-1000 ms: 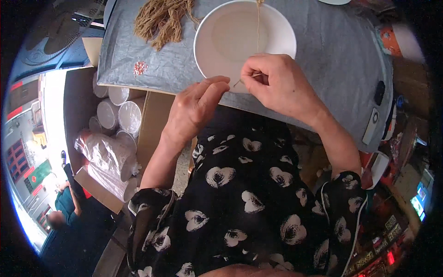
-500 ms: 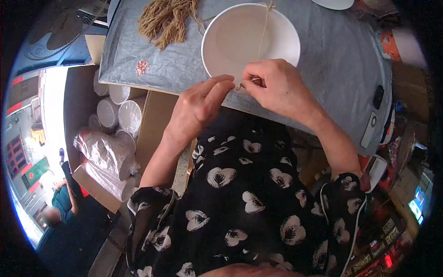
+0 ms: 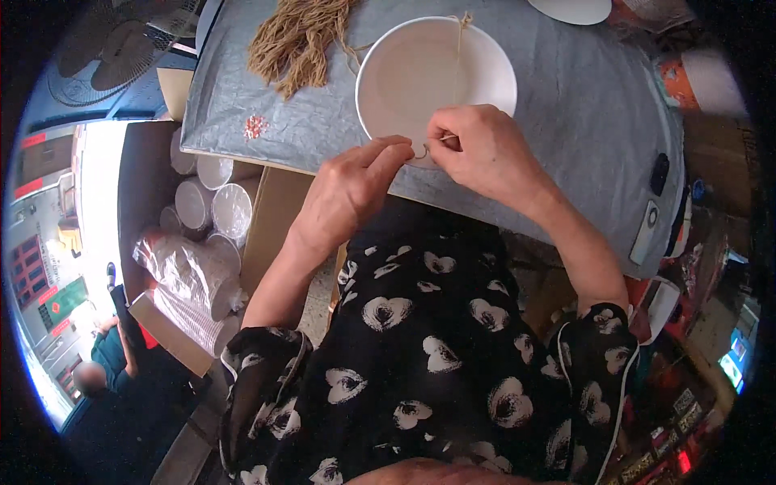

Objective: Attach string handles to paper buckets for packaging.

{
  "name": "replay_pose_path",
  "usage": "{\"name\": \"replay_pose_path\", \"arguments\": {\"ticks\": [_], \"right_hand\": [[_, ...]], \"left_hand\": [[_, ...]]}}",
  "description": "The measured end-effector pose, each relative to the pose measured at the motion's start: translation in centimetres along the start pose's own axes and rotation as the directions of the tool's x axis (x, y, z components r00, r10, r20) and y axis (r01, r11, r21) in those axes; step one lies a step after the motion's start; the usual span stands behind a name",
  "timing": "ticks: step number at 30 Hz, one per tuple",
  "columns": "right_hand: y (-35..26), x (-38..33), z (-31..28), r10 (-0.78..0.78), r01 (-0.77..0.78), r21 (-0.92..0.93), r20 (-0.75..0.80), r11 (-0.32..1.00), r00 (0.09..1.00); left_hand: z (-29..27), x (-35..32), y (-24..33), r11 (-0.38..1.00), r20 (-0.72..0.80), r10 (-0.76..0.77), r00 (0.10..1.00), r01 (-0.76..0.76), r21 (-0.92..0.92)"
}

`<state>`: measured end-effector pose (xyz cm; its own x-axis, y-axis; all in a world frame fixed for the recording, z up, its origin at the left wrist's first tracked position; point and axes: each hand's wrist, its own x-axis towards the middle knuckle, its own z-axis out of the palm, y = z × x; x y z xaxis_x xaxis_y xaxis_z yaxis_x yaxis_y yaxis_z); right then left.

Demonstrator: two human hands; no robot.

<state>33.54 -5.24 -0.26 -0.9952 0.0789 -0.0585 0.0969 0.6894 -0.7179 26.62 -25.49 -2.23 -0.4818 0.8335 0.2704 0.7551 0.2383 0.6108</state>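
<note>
My left hand (image 3: 349, 187) and my right hand (image 3: 491, 155) meet just over the near rim of a white round tub (image 3: 508, 85), both pinched closed. Between their fingertips runs a short, curled piece of thin tan string (image 3: 419, 154); its ends vanish in my fingers. Another tan strand crosses the tub from a small knot (image 3: 466, 20) at the far rim down toward my right hand. Left of the tub lies a loose bundle of tan yarn (image 3: 299, 48), one strand of it trailing to the tub's side. My fingers hide part of the near rim.
A grey cloth covers the table (image 3: 566, 174). Small red and white bits (image 3: 255, 127) lie at its left. A cardboard box (image 3: 174, 333) of stacked white tubs (image 3: 232, 212) stands below left. A black object (image 3: 660, 173) and a white device (image 3: 644, 233) lie at the right edge.
Both hands stay almost in place, still pinching. The string between them now shows a rounder curl. The whole view has shifted slightly, with the table things sitting a little lower.
</note>
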Motion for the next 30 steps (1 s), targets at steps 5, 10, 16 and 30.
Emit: {"name": "replay_pose_path", "arguments": {"ticks": [5, 10, 16, 30], "right_hand": [[-0.1, 0.0, -0.1, 0.003, -0.003, -0.024, -0.011, 1.000, 1.000], [-0.3, 0.1, 0.0, 0.003, -0.004, -0.016, -0.007, 1.000, 1.000], [-0.7, 0.2, 0.0, 0.003, -0.003, -0.017, -0.002, 1.000, 1.000], [-1.2, -0.5, -2.5, -0.411, 0.370, -0.182, -0.479, 0.911, 0.776]], "left_hand": [[0.0, 0.1, 0.1, 1.000, -0.002, -0.002, 1.000, 0.002, 0.008], [-0.1, -0.1, -0.2, 0.999, 0.006, 0.014, 1.000, -0.014, 0.037], [-0.5, -0.2, -0.3, 0.997, 0.052, 0.029, 0.998, -0.033, 0.076], [-0.9, 2.6, 0.5, 0.986, 0.073, -0.088, 0.993, 0.097, -0.137]]}}
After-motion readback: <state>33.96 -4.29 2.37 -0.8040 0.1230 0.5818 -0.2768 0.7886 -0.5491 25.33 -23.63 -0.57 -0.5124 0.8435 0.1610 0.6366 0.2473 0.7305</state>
